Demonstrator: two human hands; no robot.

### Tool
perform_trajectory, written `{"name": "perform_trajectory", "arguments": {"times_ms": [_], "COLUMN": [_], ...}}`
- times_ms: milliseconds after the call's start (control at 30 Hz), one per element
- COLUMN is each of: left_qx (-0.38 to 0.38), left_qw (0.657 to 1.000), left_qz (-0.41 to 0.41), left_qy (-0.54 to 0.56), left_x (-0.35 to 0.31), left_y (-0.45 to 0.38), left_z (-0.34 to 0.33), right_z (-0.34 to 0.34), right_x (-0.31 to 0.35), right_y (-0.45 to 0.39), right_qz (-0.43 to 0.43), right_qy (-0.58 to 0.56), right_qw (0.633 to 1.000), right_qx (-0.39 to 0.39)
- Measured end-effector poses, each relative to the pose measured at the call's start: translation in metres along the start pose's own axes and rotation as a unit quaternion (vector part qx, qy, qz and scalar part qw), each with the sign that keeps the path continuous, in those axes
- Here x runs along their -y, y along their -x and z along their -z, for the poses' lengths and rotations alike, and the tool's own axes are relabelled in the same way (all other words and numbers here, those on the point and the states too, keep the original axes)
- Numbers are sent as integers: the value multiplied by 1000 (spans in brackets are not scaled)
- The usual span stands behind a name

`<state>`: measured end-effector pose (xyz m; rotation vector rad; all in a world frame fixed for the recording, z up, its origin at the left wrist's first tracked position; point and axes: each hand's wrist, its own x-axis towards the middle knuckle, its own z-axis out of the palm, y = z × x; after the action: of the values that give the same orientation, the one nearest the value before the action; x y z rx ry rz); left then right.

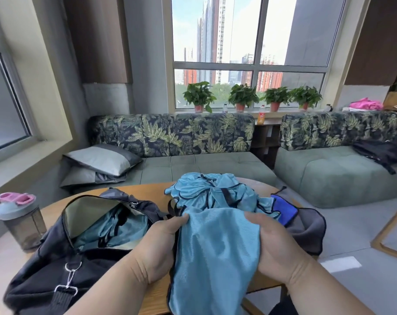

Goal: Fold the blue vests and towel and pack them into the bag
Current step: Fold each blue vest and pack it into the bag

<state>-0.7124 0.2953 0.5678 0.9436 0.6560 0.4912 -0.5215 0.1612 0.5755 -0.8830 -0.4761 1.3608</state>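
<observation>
Hands (161, 244) grip vest (215, 258); lower edge cut off.

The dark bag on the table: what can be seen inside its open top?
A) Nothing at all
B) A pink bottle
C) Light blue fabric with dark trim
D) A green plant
C: through the open top of the bag, light blue fabric with dark trim already lies inside, matching the vest that both hands hold beside it.
</observation>
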Motion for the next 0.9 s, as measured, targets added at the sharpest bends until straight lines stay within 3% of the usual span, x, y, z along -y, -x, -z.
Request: {"name": "perform_trajectory", "arguments": {"times_ms": [200,333,700,900], "left_qx": [-90,-133,-226,-302], "left_qw": [995,989,969,909], "left_qz": [21,22,10,-124], "left_qy": [-25,-54,-101,-257], "left_x": [-4,-7,-9,-18], "left_y": [-3,-1,8,10], "left_z": [-1,2,11,9], "right_z": [11,8,-11,-25], "right_x": [0,-5,-5,4], "right_y": [-5,-3,6,0], "right_qz": [26,27,110,198], "right_qy": [68,186,257,267], "right_qw": [996,979,954,930], "right_qx": [-56,-75,-106,-157]}}
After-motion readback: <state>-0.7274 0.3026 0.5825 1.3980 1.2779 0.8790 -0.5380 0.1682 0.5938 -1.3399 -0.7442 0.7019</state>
